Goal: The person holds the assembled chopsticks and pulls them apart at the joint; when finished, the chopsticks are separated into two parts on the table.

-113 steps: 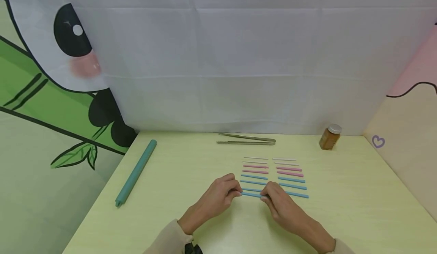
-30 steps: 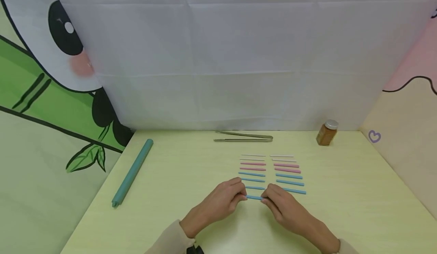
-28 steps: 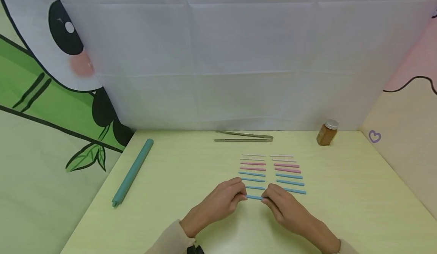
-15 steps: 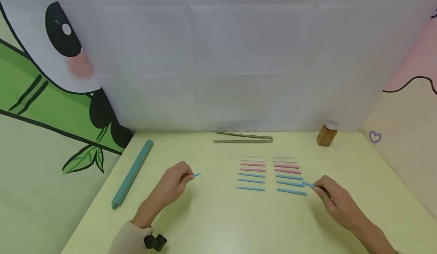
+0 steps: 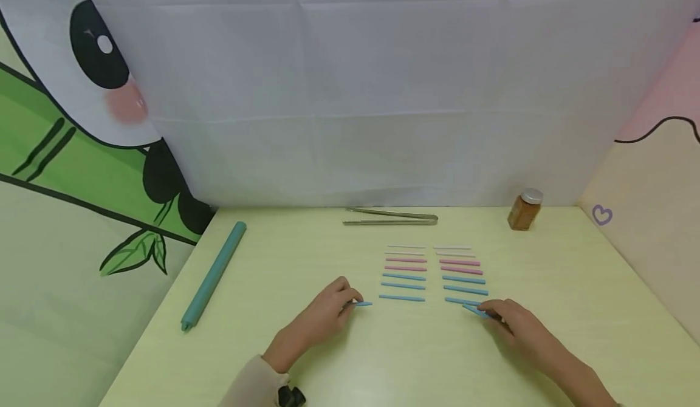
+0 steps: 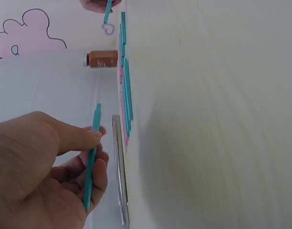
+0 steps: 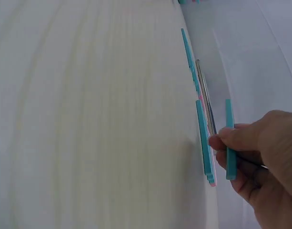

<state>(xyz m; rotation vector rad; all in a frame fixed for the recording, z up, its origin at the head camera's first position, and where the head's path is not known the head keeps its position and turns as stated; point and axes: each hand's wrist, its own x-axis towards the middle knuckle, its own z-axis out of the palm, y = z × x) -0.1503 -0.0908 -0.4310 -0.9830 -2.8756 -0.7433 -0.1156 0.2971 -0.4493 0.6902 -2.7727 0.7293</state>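
Observation:
My left hand (image 5: 328, 311) pinches a thin blue stick (image 6: 89, 179) between thumb and fingers; in the left wrist view its upper end is narrowed. It hovers left of the left column of sticks. My right hand (image 5: 522, 329) pinches a second, blunt-ended blue stick (image 7: 230, 164), tilted, close by the front of the right column. On the table lie two columns of parallel sticks, white at the back, pink behind the middle and blue in front. The front blue stick of the left column (image 5: 401, 298) and that of the right column (image 5: 459, 300) lie nearest the hands.
Metal tongs (image 5: 391, 217) lie at the back of the pale table (image 5: 273, 243). A brown jar with a silver lid (image 5: 525, 210) stands at the back right. Along the left side lies a rolled green mat (image 5: 214, 276). A white cloth (image 5: 328, 91) hangs behind.
About a second ago both hands held one blue length between them. It came apart into two sticks, one per hand. The hands swung wide, then came back in toward the columns.

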